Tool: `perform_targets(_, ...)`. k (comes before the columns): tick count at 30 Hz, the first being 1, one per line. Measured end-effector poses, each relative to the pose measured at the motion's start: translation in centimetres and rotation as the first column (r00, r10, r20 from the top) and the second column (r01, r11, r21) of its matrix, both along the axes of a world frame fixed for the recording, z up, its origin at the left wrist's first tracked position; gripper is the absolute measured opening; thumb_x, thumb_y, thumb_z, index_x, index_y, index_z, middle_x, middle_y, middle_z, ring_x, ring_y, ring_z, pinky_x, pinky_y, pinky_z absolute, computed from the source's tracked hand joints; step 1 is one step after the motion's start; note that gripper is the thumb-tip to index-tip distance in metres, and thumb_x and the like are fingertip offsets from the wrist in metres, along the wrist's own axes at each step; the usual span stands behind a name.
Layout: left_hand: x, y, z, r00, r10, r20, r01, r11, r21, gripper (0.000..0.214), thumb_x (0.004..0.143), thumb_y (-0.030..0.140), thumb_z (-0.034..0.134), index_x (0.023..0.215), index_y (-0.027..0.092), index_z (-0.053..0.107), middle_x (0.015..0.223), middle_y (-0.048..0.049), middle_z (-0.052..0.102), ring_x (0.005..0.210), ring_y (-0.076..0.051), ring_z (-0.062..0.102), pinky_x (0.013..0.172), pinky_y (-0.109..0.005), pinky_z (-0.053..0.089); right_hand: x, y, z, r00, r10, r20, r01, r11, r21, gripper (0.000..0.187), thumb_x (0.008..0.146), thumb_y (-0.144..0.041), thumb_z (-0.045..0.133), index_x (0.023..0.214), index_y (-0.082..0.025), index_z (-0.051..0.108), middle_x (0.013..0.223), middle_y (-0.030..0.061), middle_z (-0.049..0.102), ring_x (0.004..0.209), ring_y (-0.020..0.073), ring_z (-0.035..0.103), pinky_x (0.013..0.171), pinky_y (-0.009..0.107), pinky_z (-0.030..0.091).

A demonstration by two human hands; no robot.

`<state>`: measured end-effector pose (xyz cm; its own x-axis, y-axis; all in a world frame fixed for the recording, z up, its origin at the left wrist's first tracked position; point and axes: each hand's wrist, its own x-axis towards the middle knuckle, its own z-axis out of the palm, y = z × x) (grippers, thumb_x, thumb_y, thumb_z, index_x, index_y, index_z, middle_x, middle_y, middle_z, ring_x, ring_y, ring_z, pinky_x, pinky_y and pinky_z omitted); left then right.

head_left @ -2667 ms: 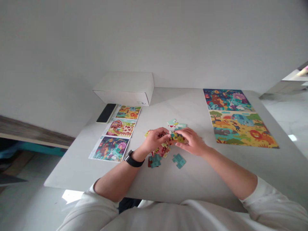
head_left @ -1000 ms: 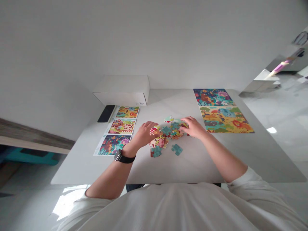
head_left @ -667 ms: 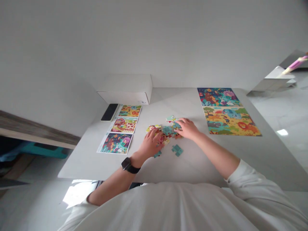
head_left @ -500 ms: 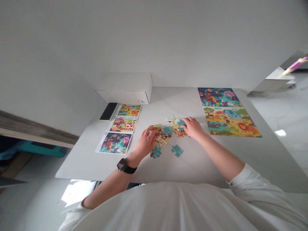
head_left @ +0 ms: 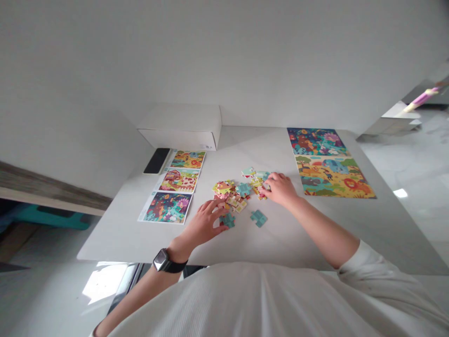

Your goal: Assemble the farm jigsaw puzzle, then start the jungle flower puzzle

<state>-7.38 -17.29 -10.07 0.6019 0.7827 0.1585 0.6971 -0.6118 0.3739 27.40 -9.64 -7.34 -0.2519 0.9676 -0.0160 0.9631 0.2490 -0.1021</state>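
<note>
A plain pale wall (head_left: pixel 245 61) rose beyond the hands, and below it the white bench (head_left: pixel 257 145) ran out past both of them. On the bench, ahead and to the left of the left hand (head_left: pixel 203 222), stood a white box (head_left: pixel 178 139); well off beyond the right hand (head_left: pixel 281 189) lay a large picture board (head_left: pixel 331 177) with animal scenes. A printed sheet (head_left: pixel 175 180) of three scenes lay outward of the left hand, with a dark phone (head_left: pixel 156 160) at its far corner. Between the hands was a loose heap of puzzle pieces (head_left: pixel 236 201), some patterned, some teal, with a lone teal piece (head_left: pixel 258 218) nearer the body. The left hand was spread at the heap's near left edge, thumb well apart from the fingers; the right hand bent loosely over its right side, and whether it pinched anything could not be told. Handling such overlapping pieces well, it seemed, called for light, flat fingertips, sliding top ones aside singly rather than pressing down, lest knobs catch. Fingers covered pieces at both edges, lower layers were buried, and the prints on single pieces were too small to read; the left sleeve was cut off by the frame.
</note>
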Motion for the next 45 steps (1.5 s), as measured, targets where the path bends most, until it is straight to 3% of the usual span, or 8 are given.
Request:
perform_targets(10, 1.5, 0.4, -1.0, 0.995, 0.082, 0.050, -0.085, 0.994, 0.073, 0.039, 0.099, 0.028, 0.071, 0.138, 0.027, 0.066, 0.146, -0.0121, 0.063, 0.129, -0.032, 0.062, 0.113, -0.053, 0.056, -3.2, -1.0, -0.1, 0.994, -0.090, -0.054, 0.079, 0.980, -0.185, 0.030, 0.083, -0.033, 0.087, 0.111, -0.027, 0.078, 0.133, 0.0088, 0.068, 0.127, 0.0321, 0.060, 0.111, 0.045, 0.043)
perform_targets(17, 3.1, 1.1, -1.6, 0.988, 0.142, 0.063, -0.148, 0.984, 0.098, 0.033, 0.098, 0.024, 0.069, 0.131, 0.023, 0.068, 0.146, -0.0135, 0.062, 0.131, -0.032, 0.059, 0.115, -0.052, 0.053, -4.9, -1.8, 0.4, 0.990, -0.116, -0.085, 0.091, 0.963, -0.253, 0.028, 0.087, -0.014, 0.077, 0.111, -0.025, 0.071, 0.121, 0.0065, 0.076, 0.116, 0.0253, 0.068, 0.096, 0.034, 0.048)
perform_targets(25, 4.7, 3.6, 1.3, 0.971, 0.113, 0.210, -0.134, 0.987, 0.089, 0.035, 0.106, 0.034, 0.059, 0.140, 0.024, 0.063, 0.140, -0.0117, 0.068, 0.134, -0.029, 0.061, 0.117, -0.050, 0.049, -2.4, -0.7, 1.8, 0.878, -0.110, -0.467, -0.038, 0.955, -0.296, 0.005, 0.096, -0.021, 0.071, 0.093, -0.024, 0.072, 0.091, -0.0003, 0.079, 0.084, 0.0173, 0.074, 0.078, 0.028, 0.053)
perform_targets(29, 6.4, 4.8, 1.9, 0.991, 0.035, 0.126, -0.042, 0.998, 0.055, 0.052, 0.097, 0.036, 0.072, 0.146, 0.026, 0.059, 0.146, -0.0131, 0.064, 0.139, -0.034, 0.058, 0.118, -0.054, 0.047, -1.3, 0.0, 2.1, 0.786, -0.145, -0.601, -0.071, 0.944, -0.322, 0.011, 0.098, -0.021, 0.065, 0.104, -0.022, 0.073, 0.095, 0.0020, 0.078, 0.081, 0.0182, 0.074, 0.078, 0.030, 0.057)
perform_targets(31, 7.1, 4.6, 1.6, 0.997, 0.059, 0.053, -0.061, 0.998, 0.033, 0.072, 0.088, 0.042, 0.084, 0.152, 0.025, 0.056, 0.153, -0.0158, 0.059, 0.143, -0.040, 0.053, 0.118, -0.059, 0.046, -1.3, 0.0, 1.8, 0.815, -0.144, -0.561, 0.014, 0.973, -0.230, 0.015, 0.095, -0.020, 0.068, 0.109, -0.022, 0.074, 0.106, 0.0053, 0.078, 0.092, 0.0207, 0.074, 0.087, 0.034, 0.058)
perform_targets(35, 7.6, 3.8, 0.9, 0.990, 0.136, -0.045, -0.136, 0.991, -0.005, 0.079, 0.080, 0.041, 0.090, 0.149, 0.021, 0.058, 0.155, -0.0194, 0.058, 0.144, -0.044, 0.052, 0.119, -0.061, 0.044, -2.2, -0.4, 0.7, 0.898, -0.038, -0.438, 0.043, 0.999, 0.002, 0.019, 0.094, -0.020, 0.070, 0.112, -0.023, 0.076, 0.120, 0.0088, 0.075, 0.109, 0.0236, 0.071, 0.104, 0.039, 0.053)
perform_targets(41, 5.3, 4.7, 1.4, 0.974, 0.212, 0.074, -0.212, 0.977, -0.005, 0.032, 0.099, 0.023, 0.064, 0.130, 0.022, 0.070, 0.126, -0.0105, 0.077, 0.115, -0.029, 0.073, 0.101, -0.042, 0.058, -4.5, -1.7, -0.5, 0.898, 0.243, -0.367, -0.249, 0.968, 0.033, 0.034, 0.092, -0.026, 0.079, 0.126, -0.022, 0.075, 0.132, 0.0110, 0.071, 0.125, 0.0277, 0.065, 0.112, 0.043, 0.049)
perform_targets(45, 2.8, 5.1, 1.4, 0.925, 0.316, 0.209, -0.320, 0.947, -0.018, 0.030, 0.099, 0.018, 0.056, 0.123, 0.023, 0.073, 0.117, -0.0072, 0.080, 0.103, -0.024, 0.076, 0.091, -0.035, 0.061, -6.2, -2.2, -1.3, 0.892, 0.338, -0.300, -0.347, 0.937, 0.025, 0.048, 0.089, -0.038, 0.086, 0.133, -0.026, 0.074, 0.139, 0.0116, 0.067, 0.131, 0.0312, 0.061, 0.115, 0.048, 0.047)
